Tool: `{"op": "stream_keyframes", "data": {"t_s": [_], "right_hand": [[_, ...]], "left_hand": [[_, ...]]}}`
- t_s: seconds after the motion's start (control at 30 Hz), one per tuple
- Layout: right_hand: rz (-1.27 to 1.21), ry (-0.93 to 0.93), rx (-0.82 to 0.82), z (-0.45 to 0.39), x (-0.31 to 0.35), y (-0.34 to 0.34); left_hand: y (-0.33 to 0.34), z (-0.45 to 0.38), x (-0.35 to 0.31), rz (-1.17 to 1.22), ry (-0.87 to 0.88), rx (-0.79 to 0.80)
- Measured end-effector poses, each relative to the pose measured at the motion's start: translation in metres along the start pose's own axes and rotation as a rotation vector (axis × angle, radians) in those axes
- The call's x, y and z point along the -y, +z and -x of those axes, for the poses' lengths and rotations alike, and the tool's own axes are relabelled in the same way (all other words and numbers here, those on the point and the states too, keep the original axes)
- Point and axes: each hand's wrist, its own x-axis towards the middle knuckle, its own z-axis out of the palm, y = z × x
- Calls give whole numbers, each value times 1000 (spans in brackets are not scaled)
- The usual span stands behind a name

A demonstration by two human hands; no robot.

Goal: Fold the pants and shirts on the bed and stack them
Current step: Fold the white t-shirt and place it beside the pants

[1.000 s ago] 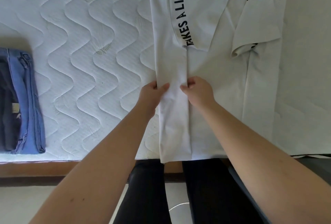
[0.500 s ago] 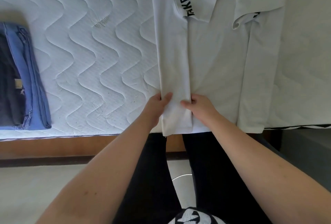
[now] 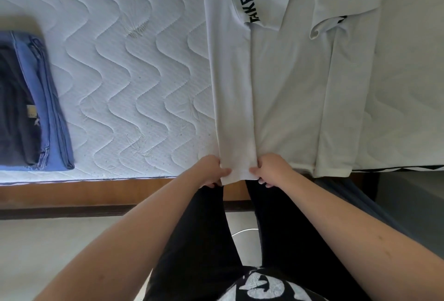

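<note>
White T-shirt [image 3: 283,98] on the bed [image 3: 120,72], soft and limp, likely light: left hand [image 3: 208,171] and right hand [image 3: 270,168] each pinch the folded panel's hem corners.

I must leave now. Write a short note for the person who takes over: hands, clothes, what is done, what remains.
Left hand and right hand each pinch the bottom hem of the white shirt, at the folded-in left panel by the mattress edge.
Done: both shirt sides and sleeves folded inward; folded pants stacked at the left.
Left: fold the shirt lengthwise upward, then place it on the stack.
</note>
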Motion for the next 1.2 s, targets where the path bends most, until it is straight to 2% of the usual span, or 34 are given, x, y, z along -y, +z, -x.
{"op": "stream_keyframes", "data": {"t_s": [0.07, 0.13, 0.2, 0.3, 0.4, 0.53, 0.67, 0.73, 0.8, 0.87, 0.93, 1.03, 1.1, 1.2], "right_hand": [[236, 19, -38, 3, 1, -14], [254, -15, -144, 3, 8, -39], [84, -98, -268, 0, 24, -70], [-114, -264, -460, -5, 59, -120], [-494, -376, -415, -6, 93, -164], [-663, -463, -505, -14, 127, -213], [-666, -496, -718, -26, 155, -259], [-645, -492, -803, -33, 167, -281], [-600, -489, -882, -41, 179, -301], [-570, -432, -910, -49, 189, -321], [-618, -356, -919, -57, 198, -339], [-758, -311, -845, -59, 208, -354], [-783, -338, -814, -55, 209, -349], [-678, -383, -951, -43, 203, -335]], "left_hand": [[-17, 8, -8, -427, -78, -65], [-41, 13, -19, -662, -42, -251], [-67, 16, -35, -625, 79, -403], [-102, 21, -72, -296, 315, -557], [-128, 25, -116, -153, 522, -658], [-161, 21, -170, -201, 714, -824], [-195, 11, -215, -467, 796, -1016], [-214, 1, -231, -666, 748, -1017], [-231, -13, -240, -843, 631, -945], [-243, -24, -245, -934, 550, -908], [-251, -32, -249, -974, 551, -896], [-257, -35, -255, -928, 616, -871], [-262, -32, -262, -870, 690, -921], [-274, -23, -280, -692, 697, -899]]}}
